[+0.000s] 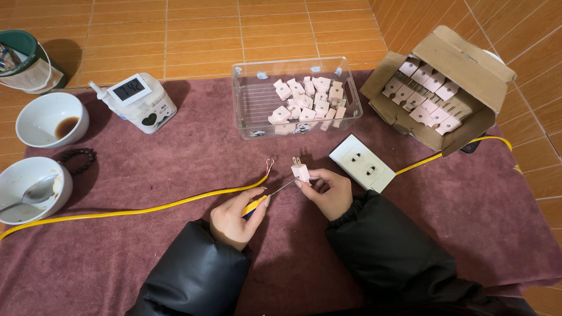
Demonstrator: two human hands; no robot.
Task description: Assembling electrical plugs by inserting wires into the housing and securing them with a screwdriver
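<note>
Black sleeves (374, 246) over maroon mat (175, 158) on orange tiled floor (193, 35).

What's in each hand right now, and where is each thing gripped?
Left hand holds a screwdriver by its yellow handle. Right hand holds a pale pink plug by its body, prongs pointing up.

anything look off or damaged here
The yellow cable ends near the plug with its sheath stripped and bare wire strands splayed. Nothing is spilled; the cardboard box lies tipped on its side.
</note>
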